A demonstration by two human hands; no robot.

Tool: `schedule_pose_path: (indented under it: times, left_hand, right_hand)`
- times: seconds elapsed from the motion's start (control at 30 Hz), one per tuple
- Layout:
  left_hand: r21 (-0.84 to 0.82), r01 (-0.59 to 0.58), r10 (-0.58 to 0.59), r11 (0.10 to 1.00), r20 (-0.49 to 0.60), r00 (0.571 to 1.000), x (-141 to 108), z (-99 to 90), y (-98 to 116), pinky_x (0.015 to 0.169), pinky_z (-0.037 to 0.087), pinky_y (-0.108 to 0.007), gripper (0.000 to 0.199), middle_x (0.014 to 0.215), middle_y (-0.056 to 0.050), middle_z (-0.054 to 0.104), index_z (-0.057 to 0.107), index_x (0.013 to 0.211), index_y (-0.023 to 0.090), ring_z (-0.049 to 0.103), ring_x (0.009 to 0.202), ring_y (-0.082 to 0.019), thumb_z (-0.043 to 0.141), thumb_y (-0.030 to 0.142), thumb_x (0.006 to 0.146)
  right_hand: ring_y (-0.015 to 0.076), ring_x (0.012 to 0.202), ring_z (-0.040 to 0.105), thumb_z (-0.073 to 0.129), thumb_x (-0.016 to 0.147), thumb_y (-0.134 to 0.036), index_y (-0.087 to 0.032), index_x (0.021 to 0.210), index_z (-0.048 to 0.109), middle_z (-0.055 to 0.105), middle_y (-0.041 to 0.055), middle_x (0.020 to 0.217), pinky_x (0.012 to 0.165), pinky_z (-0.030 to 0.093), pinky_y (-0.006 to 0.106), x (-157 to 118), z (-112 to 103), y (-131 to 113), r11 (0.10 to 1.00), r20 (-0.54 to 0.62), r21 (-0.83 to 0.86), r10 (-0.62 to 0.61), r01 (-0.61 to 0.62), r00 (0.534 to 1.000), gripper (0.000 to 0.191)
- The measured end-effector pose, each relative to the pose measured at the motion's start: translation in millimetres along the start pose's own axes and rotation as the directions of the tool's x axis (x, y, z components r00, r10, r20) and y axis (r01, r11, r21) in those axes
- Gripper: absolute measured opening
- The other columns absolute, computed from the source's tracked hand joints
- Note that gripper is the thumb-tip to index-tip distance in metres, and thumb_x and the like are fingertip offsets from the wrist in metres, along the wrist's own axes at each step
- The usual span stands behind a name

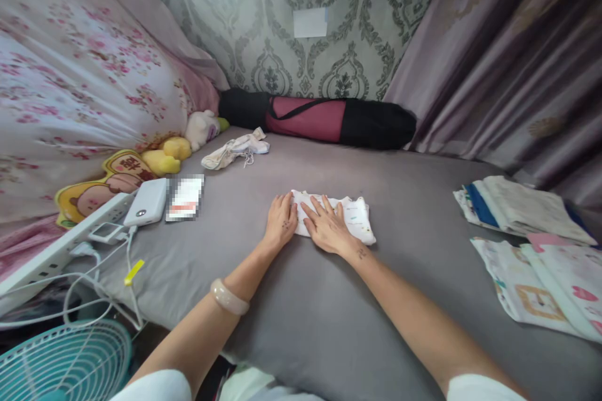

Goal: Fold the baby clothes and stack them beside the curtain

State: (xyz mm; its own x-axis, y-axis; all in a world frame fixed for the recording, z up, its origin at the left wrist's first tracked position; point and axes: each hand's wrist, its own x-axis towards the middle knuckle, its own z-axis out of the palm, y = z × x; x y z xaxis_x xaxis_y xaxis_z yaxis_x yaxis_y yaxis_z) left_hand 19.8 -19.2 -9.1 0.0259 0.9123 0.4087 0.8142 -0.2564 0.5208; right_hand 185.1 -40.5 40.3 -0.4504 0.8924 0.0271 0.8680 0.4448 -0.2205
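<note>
A white cloth garment [358,220] with small coloured prints lies folded into a flat bundle on the grey bed sheet [301,301]. My left hand [281,222] rests along the bundle's left edge, fingers stretched forward. Across its middle lies my right hand [329,225], flat with fingers spread, pressing on the fabric. Part of the cloth is hidden beneath both hands. Neither hand grips anything.
Folded clothes [531,207] and another folded pile [540,282] lie at the right. A crumpled white garment [235,149], plush toys [169,153], a power bank [147,200] and a power strip [61,244] are leftward. A long bag [305,118] lies along the wall; a fan [61,357] stands lower left.
</note>
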Motion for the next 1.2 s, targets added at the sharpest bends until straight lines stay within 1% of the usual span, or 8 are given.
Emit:
schedule_pose_path:
  times: [0.1, 0.23, 0.4, 0.63, 0.73, 0.8, 0.9, 1.2]
  left_hand:
    - [-0.027, -0.005, 0.005, 1.0, 0.012, 1.0, -0.4, -3.9, 2.7, 0.114, 0.034, -0.045, 0.04, 0.127, -0.018, 0.061, 0.049, 0.129, 0.01, 0.054, 0.123, -0.025, 0.033, 0.029, 0.098]
    - [-0.025, 0.024, -0.023, 0.999, 0.032, 0.999, -1.4, -9.8, 5.4, 0.109, 0.04, -0.047, 0.041, 0.125, -0.019, 0.061, 0.051, 0.128, 0.01, 0.053, 0.122, -0.029, 0.037, 0.03, 0.095]
    - [0.051, 0.126, -0.125, 0.991, -0.011, 0.992, -5.1, -16.1, 8.5, 0.107, 0.041, -0.049, 0.034, 0.121, -0.013, 0.063, 0.057, 0.118, 0.023, 0.053, 0.12, -0.029, 0.042, 0.039, 0.093]
    - [0.153, 0.259, -0.27, 0.953, 0.051, 0.962, -4.8, -26.7, 15.8, 0.108, 0.039, -0.048, 0.034, 0.132, -0.014, 0.057, 0.065, 0.099, 0.023, 0.044, 0.131, -0.029, 0.042, 0.048, 0.09]
    - [0.201, 0.259, -0.285, 0.945, 0.108, 0.953, -1.6, -34.7, 19.0, 0.11, 0.037, -0.047, 0.039, 0.131, -0.014, 0.058, 0.066, 0.097, 0.021, 0.044, 0.132, -0.029, 0.041, 0.049, 0.09]
    - [0.22, 0.251, -0.288, 0.943, 0.157, 0.945, -0.1, -39.2, 20.1, 0.111, 0.034, -0.046, 0.046, 0.13, -0.018, 0.059, 0.068, 0.098, 0.016, 0.044, 0.132, -0.031, 0.041, 0.052, 0.088]
    - [0.243, 0.229, -0.282, 0.943, 0.214, 0.935, 1.5, -41.3, 18.1, 0.113, 0.029, -0.045, 0.058, 0.124, -0.025, 0.06, 0.07, 0.099, 0.006, 0.042, 0.133, -0.035, 0.039, 0.053, 0.085]
    - [0.315, 0.208, -0.3, 0.926, 0.283, 0.911, 12.9, -32.7, 4.8, 0.109, 0.035, -0.049, 0.06, 0.105, -0.023, 0.07, 0.073, 0.082, 0.013, 0.048, 0.13, -0.04, 0.038, 0.062, 0.073]
  right_hand:
    - [0.0315, 0.148, 0.014, 0.019, 0.102, -0.042, -0.024, 0.153, 0.03, 0.021, 0.0062, 0.161, 0.114, 0.013, 0.066, -5.2, -16.1, 8.1, 0.999, -0.005, 0.041, 0.005, -0.004, 1.0, 0.055]
    - [0.0264, 0.149, 0.01, 0.02, 0.101, -0.044, -0.013, 0.154, 0.027, 0.018, 0.0108, 0.161, 0.119, 0.001, 0.055, -20.8, -17.8, 28.0, 0.986, -0.207, -0.074, 0.129, -0.147, 0.97, 0.061]
    - [0.0269, 0.146, 0.022, 0.023, 0.1, -0.04, -0.004, 0.15, 0.033, 0.029, 0.0153, 0.156, 0.121, 0.01, 0.048, -30.6, 5.5, 47.3, 0.959, -0.12, -0.106, 0.25, -0.263, 0.961, 0.062]
    - [0.0258, 0.147, 0.02, 0.027, 0.1, -0.039, -0.007, 0.15, 0.033, 0.028, 0.0148, 0.157, 0.121, 0.008, 0.049, -28.0, 2.0, 52.2, 0.972, -0.09, 0.002, 0.233, -0.234, 0.968, 0.059]
    - [0.0177, 0.146, 0.024, 0.024, 0.101, -0.036, -0.016, 0.149, 0.036, 0.03, 0.009, 0.158, 0.12, 0.019, 0.036, -32.5, -7.9, 63.3, 0.959, -0.146, 0.139, 0.265, -0.245, 0.953, 0.053]
    - [0.0157, 0.142, 0.033, 0.023, 0.101, -0.032, -0.018, 0.143, 0.043, 0.039, 0.0082, 0.153, 0.115, 0.028, 0.028, -40.9, -14.9, 71.8, 0.926, -0.232, 0.184, 0.367, -0.33, 0.901, 0.049]
    - [0.0238, 0.13, 0.047, 0.029, 0.1, -0.028, -0.014, 0.126, 0.058, 0.055, 0.0149, 0.136, 0.109, 0.037, 0.032, -60.4, -21.7, 78.9, 0.871, -0.261, 0.164, 0.492, -0.464, 0.831, 0.041]
    - [0.028, 0.119, 0.05, 0.044, 0.095, -0.042, -0.012, 0.114, 0.063, 0.059, 0.0168, 0.124, 0.102, 0.041, 0.04, -77.2, -19.5, 57.9, 0.847, -0.218, 0.135, 0.531, -0.513, 0.819, 0.04]
